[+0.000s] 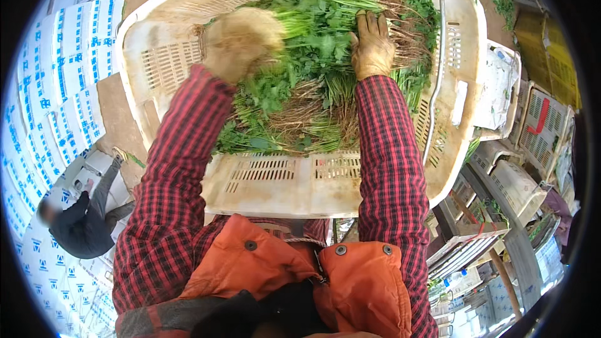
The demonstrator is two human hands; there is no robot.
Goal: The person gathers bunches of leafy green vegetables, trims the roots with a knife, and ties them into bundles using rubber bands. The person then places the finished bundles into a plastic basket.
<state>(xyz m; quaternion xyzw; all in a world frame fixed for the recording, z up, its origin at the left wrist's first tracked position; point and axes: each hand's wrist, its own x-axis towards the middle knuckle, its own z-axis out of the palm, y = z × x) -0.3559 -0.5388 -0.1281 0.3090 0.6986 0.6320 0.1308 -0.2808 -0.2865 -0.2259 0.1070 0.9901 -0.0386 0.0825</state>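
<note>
While the crate holds leafy greens in a crossed, tangled bed across its middle and toward its right end, torn or snapped stems look to me like the likeliest trouble. Over the crate's left half, near its far wall, the left hand is blurred, so I cannot tell whether its fingers are closed on the pale stems just beside it. If they are, a hard pull could break those stems or strip their leaves, since the bunches overlap one another.

The right hand lies back up on the greens in the crate's right half, its fingers fairly straight, slightly parted and pointing toward the far wall; whether anything is pinched beneath them is hidden. Too firm a press there could bruise the leaves. Thin brown roots spread just beside it, toward the crate's right end, and could snag and drag neighbouring bunches out of order. Along that same end runs a metal rod; a quick sideways swing could knock the right hand against it.
</note>
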